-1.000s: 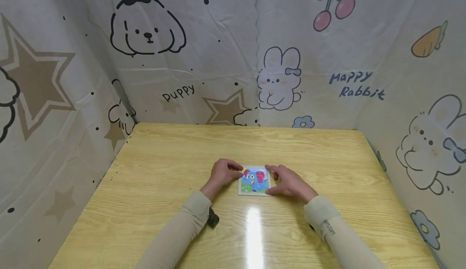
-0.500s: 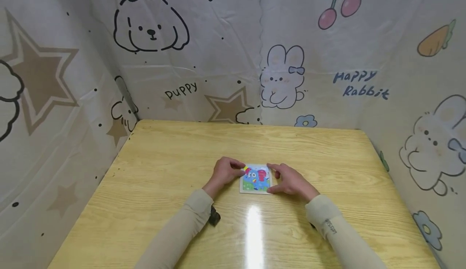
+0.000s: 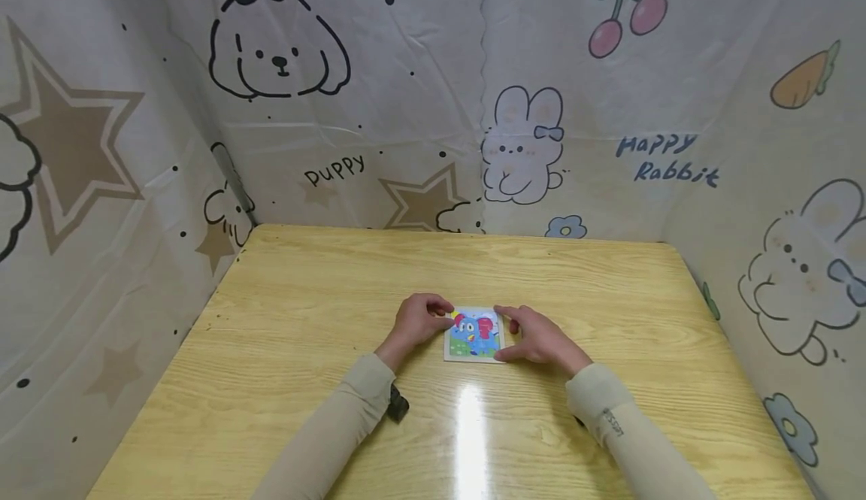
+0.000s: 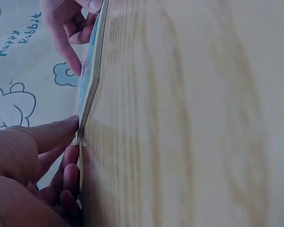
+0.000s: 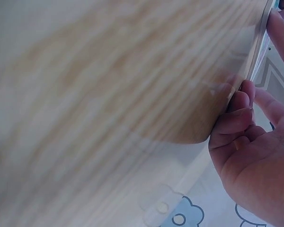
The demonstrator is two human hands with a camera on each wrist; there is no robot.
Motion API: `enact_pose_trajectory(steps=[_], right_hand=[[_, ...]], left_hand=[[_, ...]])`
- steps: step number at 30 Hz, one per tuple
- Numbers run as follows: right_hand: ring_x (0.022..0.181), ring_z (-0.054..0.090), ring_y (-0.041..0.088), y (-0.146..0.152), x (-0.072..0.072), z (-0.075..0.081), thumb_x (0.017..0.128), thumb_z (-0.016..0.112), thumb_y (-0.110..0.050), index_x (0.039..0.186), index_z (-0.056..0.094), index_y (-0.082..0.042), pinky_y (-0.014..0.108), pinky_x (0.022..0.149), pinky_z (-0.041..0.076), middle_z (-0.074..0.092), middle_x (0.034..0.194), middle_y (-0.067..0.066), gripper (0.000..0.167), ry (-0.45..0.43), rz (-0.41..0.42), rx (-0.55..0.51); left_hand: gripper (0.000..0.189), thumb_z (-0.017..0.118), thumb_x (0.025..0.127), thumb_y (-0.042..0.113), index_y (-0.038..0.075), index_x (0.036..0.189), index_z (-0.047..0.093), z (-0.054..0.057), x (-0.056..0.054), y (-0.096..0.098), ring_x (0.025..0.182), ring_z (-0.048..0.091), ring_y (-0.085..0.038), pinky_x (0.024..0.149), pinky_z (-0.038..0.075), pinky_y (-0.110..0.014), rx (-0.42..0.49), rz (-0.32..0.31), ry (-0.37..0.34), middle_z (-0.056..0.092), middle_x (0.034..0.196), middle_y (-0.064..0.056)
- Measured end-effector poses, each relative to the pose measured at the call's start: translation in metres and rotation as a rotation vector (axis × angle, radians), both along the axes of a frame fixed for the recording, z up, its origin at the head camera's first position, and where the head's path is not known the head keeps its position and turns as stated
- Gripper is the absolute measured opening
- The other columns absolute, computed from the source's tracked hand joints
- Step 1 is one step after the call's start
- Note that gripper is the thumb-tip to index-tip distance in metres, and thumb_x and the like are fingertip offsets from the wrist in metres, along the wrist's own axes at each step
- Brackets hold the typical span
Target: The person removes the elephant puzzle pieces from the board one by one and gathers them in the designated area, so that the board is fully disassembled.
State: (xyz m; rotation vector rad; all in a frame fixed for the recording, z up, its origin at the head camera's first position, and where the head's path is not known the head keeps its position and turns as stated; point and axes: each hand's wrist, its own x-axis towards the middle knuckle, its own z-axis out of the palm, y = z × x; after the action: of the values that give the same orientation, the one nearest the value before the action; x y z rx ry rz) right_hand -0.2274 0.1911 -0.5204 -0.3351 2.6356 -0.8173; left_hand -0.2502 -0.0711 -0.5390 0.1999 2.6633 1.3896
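Observation:
A small square picture puzzle (image 3: 472, 340) with a pale border lies low over the yellow wooden tabletop, showing a blue elephant with a red ear on green. My left hand (image 3: 417, 321) holds its upper left edge between thumb and finger; the left wrist view has the thumb (image 4: 57, 134) on the rim and curled fingers beneath. On the other side my right hand (image 3: 537, 338) grips the right edge, forefinger at the far corner and thumb at the near one. Its remaining fingers (image 5: 234, 120) are curled in near the table, seen in the right wrist view.
The wooden table (image 3: 304, 274) stretches out around the hands, with a bright glare strip in front of the puzzle. Cloth walls (image 3: 419, 109) printed with cartoons close off the back and both sides. A black wrist device (image 3: 398, 404) sits under the left cuff.
The head view shifts slightly. Both hands and the puzzle keep their places relative to one another.

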Motion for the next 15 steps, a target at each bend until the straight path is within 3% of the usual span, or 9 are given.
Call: enact_pose_trajectory(steps=[15], right_hand=[[0.094,0.049,0.022,-0.0006,0.0019,0.0025,0.079,0.091,-0.035,0.156,0.047,-0.018,0.038,0.08,0.04,0.053,0.104,0.006,0.09,-0.014,-0.009,-0.001]], left_hand=[[0.017,0.085,0.087,0.025,0.023,0.103,0.08,0.0048,-0.0088,0.0006,0.095,0.058,-0.016,0.087,0.048,-0.035,-0.202,-0.126,0.023,0.064,0.1,0.002]])
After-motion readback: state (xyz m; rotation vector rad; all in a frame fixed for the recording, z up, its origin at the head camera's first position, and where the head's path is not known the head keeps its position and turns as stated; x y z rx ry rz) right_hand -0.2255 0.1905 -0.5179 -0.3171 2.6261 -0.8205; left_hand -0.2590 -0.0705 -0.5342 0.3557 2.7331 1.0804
